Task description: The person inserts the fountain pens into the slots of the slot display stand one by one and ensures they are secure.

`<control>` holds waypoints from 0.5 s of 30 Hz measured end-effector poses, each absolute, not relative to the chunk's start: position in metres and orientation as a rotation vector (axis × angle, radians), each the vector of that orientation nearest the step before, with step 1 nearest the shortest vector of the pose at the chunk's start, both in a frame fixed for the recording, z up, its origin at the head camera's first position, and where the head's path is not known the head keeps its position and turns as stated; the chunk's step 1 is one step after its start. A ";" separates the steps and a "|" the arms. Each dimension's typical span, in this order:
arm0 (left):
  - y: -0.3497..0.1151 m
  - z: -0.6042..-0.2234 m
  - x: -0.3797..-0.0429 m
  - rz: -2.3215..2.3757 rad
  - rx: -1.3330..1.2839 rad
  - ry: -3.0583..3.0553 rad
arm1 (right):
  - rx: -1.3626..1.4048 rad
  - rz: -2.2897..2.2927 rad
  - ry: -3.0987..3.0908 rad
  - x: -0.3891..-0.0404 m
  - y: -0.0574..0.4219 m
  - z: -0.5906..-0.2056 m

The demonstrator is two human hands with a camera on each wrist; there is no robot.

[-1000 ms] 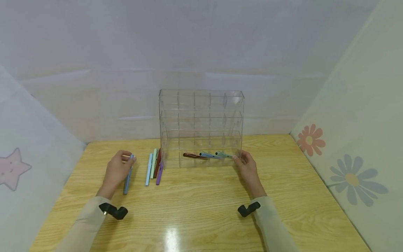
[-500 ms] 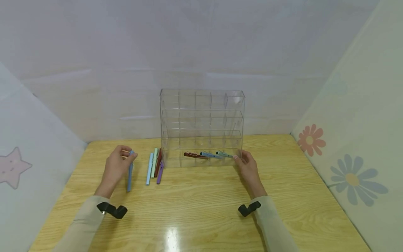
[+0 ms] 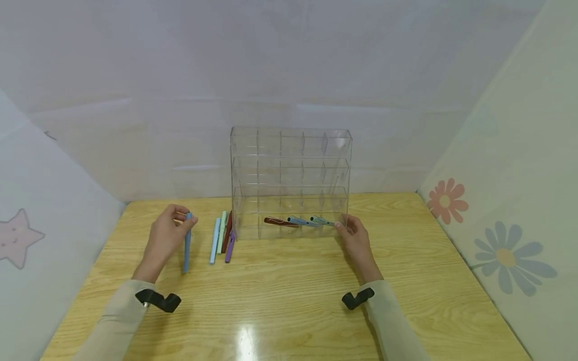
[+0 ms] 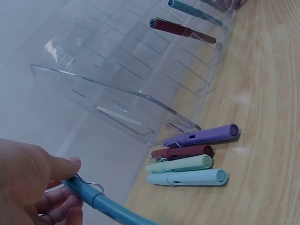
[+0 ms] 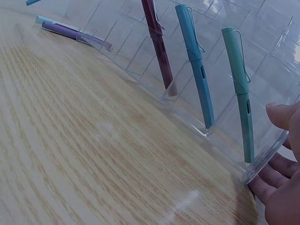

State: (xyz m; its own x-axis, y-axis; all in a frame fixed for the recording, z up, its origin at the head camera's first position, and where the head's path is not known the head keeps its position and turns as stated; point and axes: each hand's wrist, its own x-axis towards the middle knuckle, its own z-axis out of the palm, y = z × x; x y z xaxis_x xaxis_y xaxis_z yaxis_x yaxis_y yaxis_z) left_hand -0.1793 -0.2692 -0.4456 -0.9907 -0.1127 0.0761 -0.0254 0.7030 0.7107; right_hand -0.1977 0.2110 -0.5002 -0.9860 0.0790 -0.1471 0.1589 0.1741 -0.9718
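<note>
My left hand (image 3: 166, 234) pinches a blue pen (image 4: 108, 206) near its clip end between thumb and fingers; the pen points down toward the table, left of the other loose pens. On the right, my right hand (image 3: 356, 241) grips the lower right side of a clear tiered pen rack (image 3: 291, 187), thumb in front and fingers behind. Leaning in the rack's lowest row are a dark red pen (image 5: 159, 51), a blue pen (image 5: 197, 65) and a green pen (image 5: 240, 89), the green one closest to my right thumb.
Beside the rack's left end lie a light blue pen (image 4: 187, 178), a light green pen (image 4: 180, 163), a dark red pen (image 4: 183, 152) and a purple pen (image 4: 204, 135). They rest on a wooden table (image 3: 289, 291). A pale curtain (image 3: 289, 65) hangs behind.
My left hand has raised the blue pen slightly and swung it from a slant to nearly straight. My right hand stays at the rack's side.
</note>
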 end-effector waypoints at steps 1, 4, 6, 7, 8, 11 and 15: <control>-0.269 -0.444 -0.179 -1.162 0.111 -2.790 | 0.242 -1.965 2.361 -0.200 0.212 -0.505; -0.269 -0.441 -0.179 -1.157 0.102 -2.785 | 0.240 -1.971 2.370 -0.205 0.215 -0.517; -0.269 -0.439 -0.179 -1.154 0.103 -2.783 | 0.229 -1.969 2.383 -0.206 0.215 -0.520; -0.268 -0.438 -0.179 -1.153 0.105 -2.784 | 0.224 -1.965 2.391 -0.206 0.215 -0.520; -0.268 -0.436 -0.179 -1.152 0.107 -2.784 | 0.219 -1.965 2.397 -0.206 0.215 -0.520; -0.266 -0.433 -0.178 -1.159 0.107 -2.779 | 0.210 -1.959 2.416 -0.204 0.215 -0.520; -0.263 -0.425 -0.177 -1.169 0.077 -2.757 | 0.210 -1.955 2.428 -0.203 0.216 -0.520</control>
